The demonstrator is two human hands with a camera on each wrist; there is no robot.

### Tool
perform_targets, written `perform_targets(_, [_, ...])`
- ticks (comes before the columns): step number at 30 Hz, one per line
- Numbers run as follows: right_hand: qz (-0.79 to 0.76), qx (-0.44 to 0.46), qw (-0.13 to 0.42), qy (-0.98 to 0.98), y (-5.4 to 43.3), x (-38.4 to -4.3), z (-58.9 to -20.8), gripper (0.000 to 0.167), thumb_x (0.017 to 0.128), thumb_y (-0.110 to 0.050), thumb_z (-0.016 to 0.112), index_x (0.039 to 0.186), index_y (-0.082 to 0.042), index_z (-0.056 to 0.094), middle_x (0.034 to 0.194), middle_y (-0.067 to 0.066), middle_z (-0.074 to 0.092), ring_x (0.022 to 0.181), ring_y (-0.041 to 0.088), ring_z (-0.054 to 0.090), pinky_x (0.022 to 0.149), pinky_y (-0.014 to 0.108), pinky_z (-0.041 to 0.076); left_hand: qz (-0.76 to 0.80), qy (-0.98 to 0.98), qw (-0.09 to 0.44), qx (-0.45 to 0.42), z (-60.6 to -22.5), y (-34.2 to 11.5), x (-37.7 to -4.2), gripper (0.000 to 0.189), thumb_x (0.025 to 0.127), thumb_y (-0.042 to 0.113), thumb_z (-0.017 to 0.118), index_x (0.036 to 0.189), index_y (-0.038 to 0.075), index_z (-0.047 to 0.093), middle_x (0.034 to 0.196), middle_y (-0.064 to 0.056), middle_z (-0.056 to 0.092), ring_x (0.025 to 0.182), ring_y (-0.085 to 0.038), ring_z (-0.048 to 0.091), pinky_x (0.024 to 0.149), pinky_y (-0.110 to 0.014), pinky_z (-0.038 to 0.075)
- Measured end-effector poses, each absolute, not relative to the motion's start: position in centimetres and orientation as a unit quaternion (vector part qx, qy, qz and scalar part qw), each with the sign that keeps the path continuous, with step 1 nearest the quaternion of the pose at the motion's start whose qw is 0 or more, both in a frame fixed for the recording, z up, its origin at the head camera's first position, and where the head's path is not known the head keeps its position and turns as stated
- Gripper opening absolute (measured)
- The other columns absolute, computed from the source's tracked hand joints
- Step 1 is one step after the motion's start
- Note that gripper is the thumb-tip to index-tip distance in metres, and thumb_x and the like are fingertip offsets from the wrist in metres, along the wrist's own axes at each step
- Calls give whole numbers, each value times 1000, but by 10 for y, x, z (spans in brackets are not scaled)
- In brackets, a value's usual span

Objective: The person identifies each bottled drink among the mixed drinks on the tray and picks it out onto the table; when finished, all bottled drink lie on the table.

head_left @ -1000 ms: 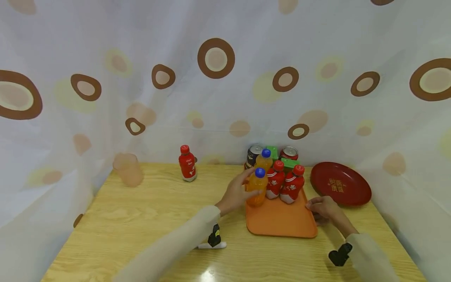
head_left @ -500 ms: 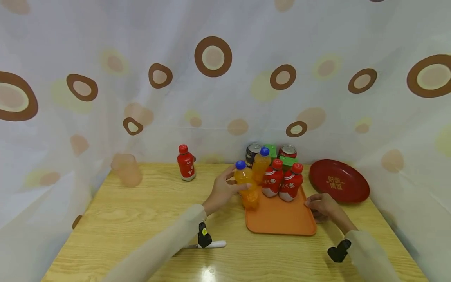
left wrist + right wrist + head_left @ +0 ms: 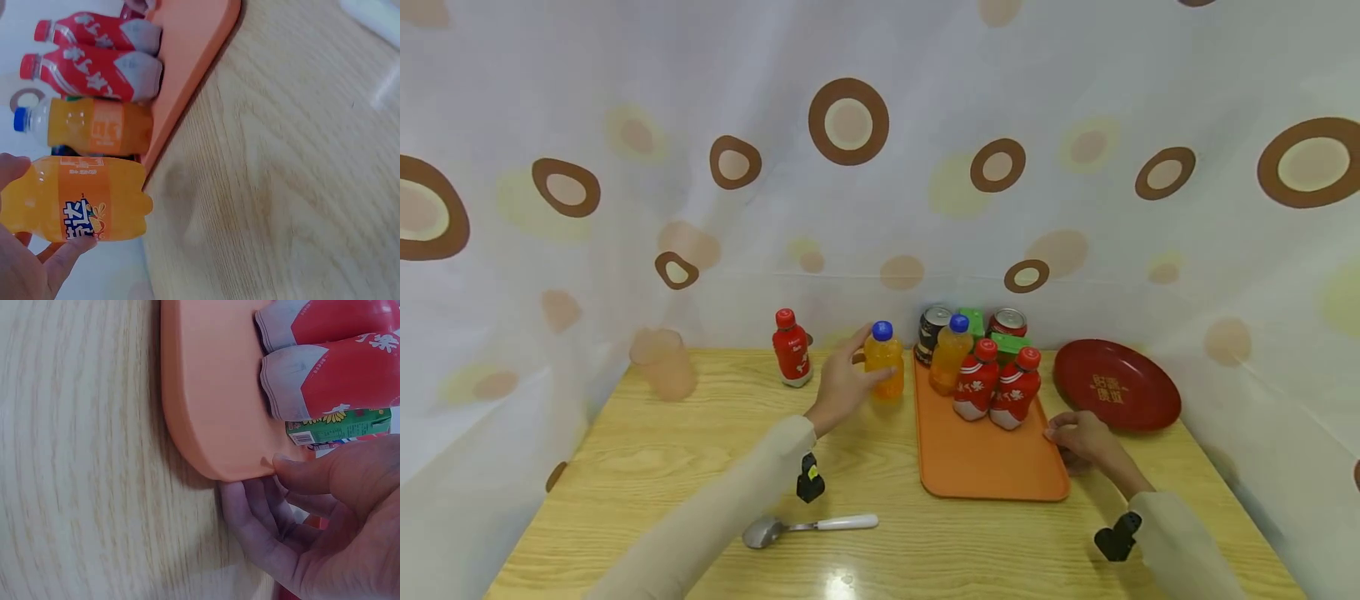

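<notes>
My left hand [image 3: 841,387] grips an orange soda bottle [image 3: 883,367] with a blue cap, upright just left of the orange tray [image 3: 992,467]. In the left wrist view, thumb and fingers wrap round this bottle [image 3: 81,199]; its base seems slightly off the table. On the tray stand a second orange soda bottle [image 3: 951,357] and two red bottles [image 3: 976,383], with cans and green cartons [image 3: 1009,345] behind. At the tray's right edge is my right hand [image 3: 1086,442]. The right wrist view shows its thumb on the rim [image 3: 250,472] and its fingers beneath, pinching it.
Another red bottle [image 3: 793,350] stands at the back, left of my left hand. A translucent pinkish cup [image 3: 666,367] sits at the far left. Right of the tray lies a dark red plate [image 3: 1116,396]. A white-handled spoon [image 3: 846,522] lies near the front.
My left hand has lifted the orange soda bottle off the tray and carried it left, past the tray's edge. The spoon has come fully into sight. My right hand stays on the tray's rim.
</notes>
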State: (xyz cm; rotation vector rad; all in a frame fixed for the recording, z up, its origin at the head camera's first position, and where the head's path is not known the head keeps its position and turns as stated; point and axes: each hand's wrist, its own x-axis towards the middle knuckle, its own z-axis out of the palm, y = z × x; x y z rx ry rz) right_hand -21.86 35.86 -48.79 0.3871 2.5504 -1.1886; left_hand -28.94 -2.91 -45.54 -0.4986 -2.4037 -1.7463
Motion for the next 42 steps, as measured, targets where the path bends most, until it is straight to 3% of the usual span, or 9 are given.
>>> perform_targets(9, [-399, 117, 145, 898, 359, -219, -490, 30, 103, -13, 61, 120, 12, 61, 82, 9, 71, 66, 18, 71, 58, 37, 64, -590, -795, 72, -122, -463, -48, -308, 75, 92, 9, 81, 158, 5, 45, 156, -16, 52, 137, -37, 54, 111, -50, 51])
perform_targets(18, [-380, 102, 142, 908, 356, -220, -490, 26, 104, -13, 59, 117, 10, 62, 81, 10, 70, 67, 18, 71, 59, 37, 63, -535, -832, 96, -110, -469, -57, -327, 75, 92, 17, 82, 158, 9, 47, 157, -13, 53, 127, -41, 62, 101, -52, 58])
perform_targets(31, [-374, 80, 127, 915, 360, -217, -489, 29, 105, -11, 59, 118, 14, 61, 90, 17, 70, 73, 22, 73, 62, 39, 64, -525, -837, 105, -111, -474, -54, -339, 78, 93, 14, 81, 160, 6, 42, 160, -16, 48, 129, -43, 61, 105, -53, 54])
perform_targets(42, [-415, 97, 138, 894, 357, -216, -489, 29, 105, -11, 59, 121, 14, 59, 82, 8, 70, 69, 19, 70, 59, 37, 63, -505, -848, 102, -124, -475, -59, -339, 79, 95, 16, 79, 162, 6, 37, 154, -21, 53, 129, -41, 62, 104, -51, 56])
